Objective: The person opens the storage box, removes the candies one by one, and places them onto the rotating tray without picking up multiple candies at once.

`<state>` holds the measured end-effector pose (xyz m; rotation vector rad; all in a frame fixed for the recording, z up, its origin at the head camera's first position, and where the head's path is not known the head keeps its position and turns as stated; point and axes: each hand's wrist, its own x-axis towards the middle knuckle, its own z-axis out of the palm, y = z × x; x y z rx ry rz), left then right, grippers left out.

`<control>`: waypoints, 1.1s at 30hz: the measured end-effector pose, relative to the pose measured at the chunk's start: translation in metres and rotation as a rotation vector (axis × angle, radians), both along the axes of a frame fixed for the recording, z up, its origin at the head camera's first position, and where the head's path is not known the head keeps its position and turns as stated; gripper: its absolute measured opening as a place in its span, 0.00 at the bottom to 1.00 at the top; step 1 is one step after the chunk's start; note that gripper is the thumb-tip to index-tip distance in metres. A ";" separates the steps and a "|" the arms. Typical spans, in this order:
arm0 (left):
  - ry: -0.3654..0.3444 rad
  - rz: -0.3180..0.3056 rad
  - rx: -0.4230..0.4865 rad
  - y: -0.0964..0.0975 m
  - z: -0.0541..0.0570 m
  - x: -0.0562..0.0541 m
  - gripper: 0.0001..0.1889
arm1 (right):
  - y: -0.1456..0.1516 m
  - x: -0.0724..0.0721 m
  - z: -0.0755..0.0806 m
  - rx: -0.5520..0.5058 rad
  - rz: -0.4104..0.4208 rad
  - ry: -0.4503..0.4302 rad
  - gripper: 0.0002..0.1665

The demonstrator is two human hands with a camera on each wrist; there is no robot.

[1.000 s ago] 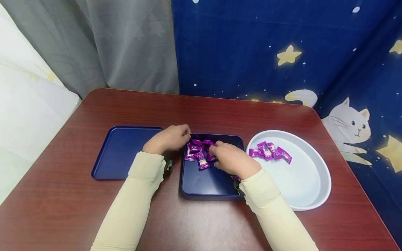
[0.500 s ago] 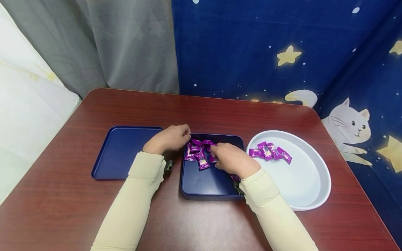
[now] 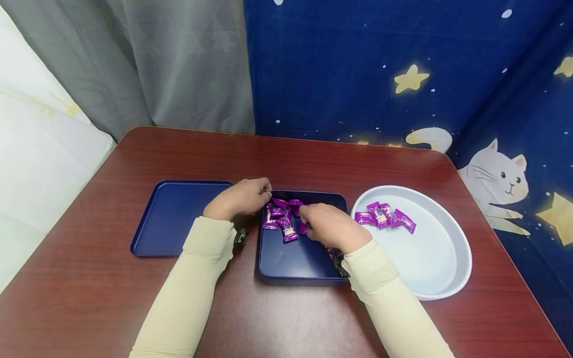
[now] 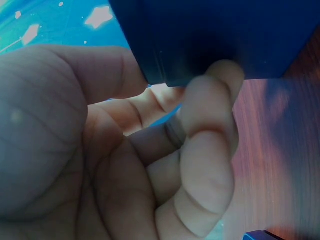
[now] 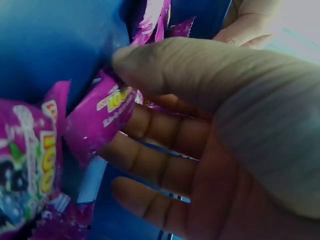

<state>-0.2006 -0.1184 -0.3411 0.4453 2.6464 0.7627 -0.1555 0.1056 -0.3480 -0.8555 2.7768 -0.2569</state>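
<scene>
In the head view, my left hand holds the far left corner of a dark blue box. The left wrist view has its thumb and curled fingers pinching that box wall. My right hand reaches into the box, and in the right wrist view its thumb and fingers pinch a purple wrapped candy. Several more purple candies lie heaped at the box's far left. Others, partly hidden, lie under my right wrist near the box's right side; one close candy fills the left of the right wrist view.
A white oval tray stands right of the box, with several purple candies at its far left. To the left, a flat dark blue lid lies on the red-brown wooden table. Curtains hang behind the table.
My right hand has shifted slightly toward me, and the candy at its fingertips has moved a little away from the heap. The left hand has stayed on the box corner.
</scene>
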 end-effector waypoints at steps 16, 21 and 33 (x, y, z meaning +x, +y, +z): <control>0.004 -0.014 0.003 0.000 0.002 0.000 0.07 | 0.002 -0.002 0.006 0.023 -0.003 -0.001 0.15; -0.004 -0.005 0.000 0.000 0.002 0.001 0.07 | 0.003 -0.001 0.008 0.010 -0.008 -0.008 0.17; -0.007 -0.010 0.014 -0.001 0.002 0.002 0.07 | 0.006 0.000 0.012 -0.011 -0.016 -0.010 0.17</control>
